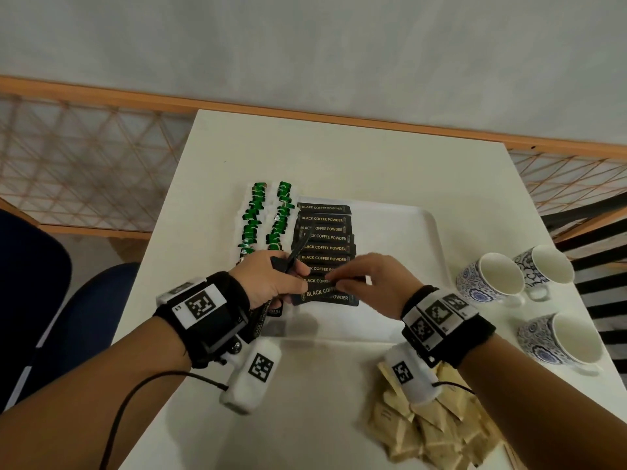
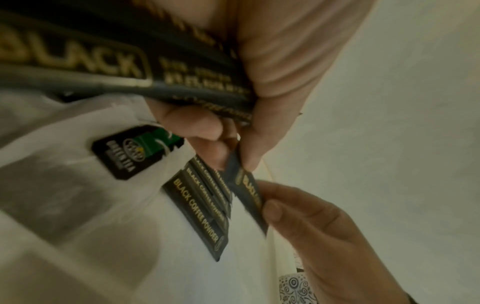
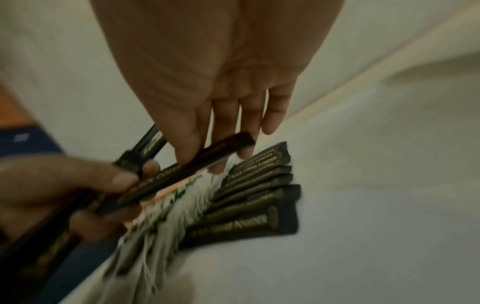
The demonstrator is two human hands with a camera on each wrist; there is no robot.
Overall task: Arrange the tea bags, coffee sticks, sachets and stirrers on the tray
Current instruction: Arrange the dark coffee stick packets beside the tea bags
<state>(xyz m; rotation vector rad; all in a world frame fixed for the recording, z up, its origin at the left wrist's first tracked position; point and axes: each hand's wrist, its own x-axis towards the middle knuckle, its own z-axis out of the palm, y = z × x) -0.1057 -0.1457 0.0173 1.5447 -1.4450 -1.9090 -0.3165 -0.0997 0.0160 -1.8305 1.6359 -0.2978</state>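
At the left edge of the white tray (image 1: 431, 232), two columns of green tea bags (image 1: 268, 215) are already laid out, neat and overlapping, and that part looks finished. Just right of them, the row of black coffee sticks (image 1: 325, 247) runs down the tray, labels up, nearly reaching the near rim. Here's the live action: the left hand (image 1: 268, 278) grips a bundle of spare sticks, and its fingertips also touch the single coffee stick (image 1: 342, 282) that the right hand (image 1: 369, 281) pinches between thumb and fingers just above the row's near end. So the coffee column is still being built, I'd say. The right half of the tray is bare. Down on the bench (image 1: 339, 154), near the right forearm, a loose pile of beige sachets (image 1: 434, 435) waits untouched. No stirrers that I can make out. Three patterned cups (image 1: 492, 278) stand off to the right, well clear. Call it roughly halfway.
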